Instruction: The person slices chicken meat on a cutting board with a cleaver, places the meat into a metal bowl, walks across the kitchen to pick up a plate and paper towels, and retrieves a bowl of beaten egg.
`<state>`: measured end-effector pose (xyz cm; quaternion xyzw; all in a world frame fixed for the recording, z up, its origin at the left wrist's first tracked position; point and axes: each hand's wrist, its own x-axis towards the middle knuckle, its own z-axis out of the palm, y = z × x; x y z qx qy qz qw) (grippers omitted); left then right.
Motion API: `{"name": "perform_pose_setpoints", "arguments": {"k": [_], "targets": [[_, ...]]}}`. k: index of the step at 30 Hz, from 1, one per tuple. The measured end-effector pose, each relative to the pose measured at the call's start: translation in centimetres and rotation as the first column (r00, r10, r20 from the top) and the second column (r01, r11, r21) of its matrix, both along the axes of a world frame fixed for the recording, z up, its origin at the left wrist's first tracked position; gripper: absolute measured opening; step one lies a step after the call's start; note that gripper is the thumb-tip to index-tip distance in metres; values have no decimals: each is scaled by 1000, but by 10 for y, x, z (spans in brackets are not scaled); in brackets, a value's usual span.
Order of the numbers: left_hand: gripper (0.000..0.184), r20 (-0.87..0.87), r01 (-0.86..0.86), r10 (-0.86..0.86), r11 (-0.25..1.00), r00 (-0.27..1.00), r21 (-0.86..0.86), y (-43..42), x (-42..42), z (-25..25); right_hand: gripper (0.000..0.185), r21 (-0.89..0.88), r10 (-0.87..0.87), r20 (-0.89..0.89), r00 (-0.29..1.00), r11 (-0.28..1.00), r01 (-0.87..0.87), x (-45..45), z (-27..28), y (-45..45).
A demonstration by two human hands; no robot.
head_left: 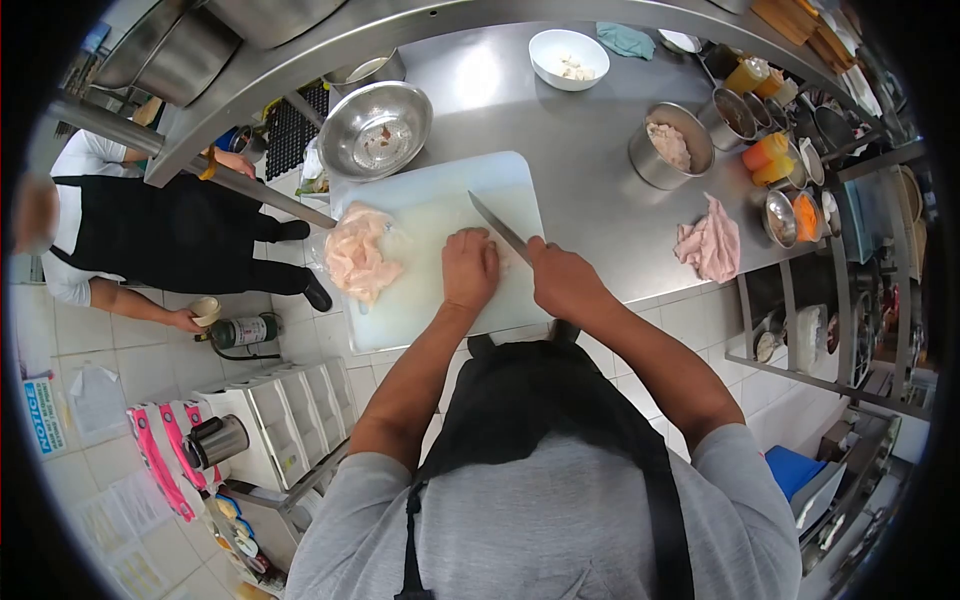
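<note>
My right hand is wrapped round the handle of a kitchen knife, whose blade points up and to the left over the white cutting board. Beside it, my left hand presses down on the board with its fingers curled and together. A small bit of pale pink raw meat shows at the edge of these fingers, mostly hidden by them. On the board's left side lies a pile of raw chicken, partly on clear plastic.
Behind the board stands a steel bowl. A white bowl, a steel pot of pale meat and a pink cloth are on the steel counter. An overhead shelf bar crosses the top. A co-worker stands at left.
</note>
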<state>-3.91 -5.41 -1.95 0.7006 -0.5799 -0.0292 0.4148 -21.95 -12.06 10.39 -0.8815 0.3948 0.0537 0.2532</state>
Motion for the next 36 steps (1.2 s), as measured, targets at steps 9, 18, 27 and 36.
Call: {"name": "perform_pose_setpoints", "arguments": {"k": [9, 18, 27, 36], "targets": [[16, 148, -6, -9, 994, 989, 105, 0, 0, -3, 23, 88, -32, -64, 997, 995, 37, -13, 5, 30], [17, 47, -4, 0, 998, 999, 70, 5, 1, -1, 26, 53, 0, 41, 999, 999, -3, 33, -13, -20], [17, 137, -44, 26, 991, 990, 129, 7, 1, -1, 26, 90, 28, -78, 997, 996, -21, -17, 7, 28], [20, 129, 5, -33, 977, 991, 211, 11, 1, 4, 30, 121, -30, 122, 992, 993, 15, 70, -34, -38]]}}
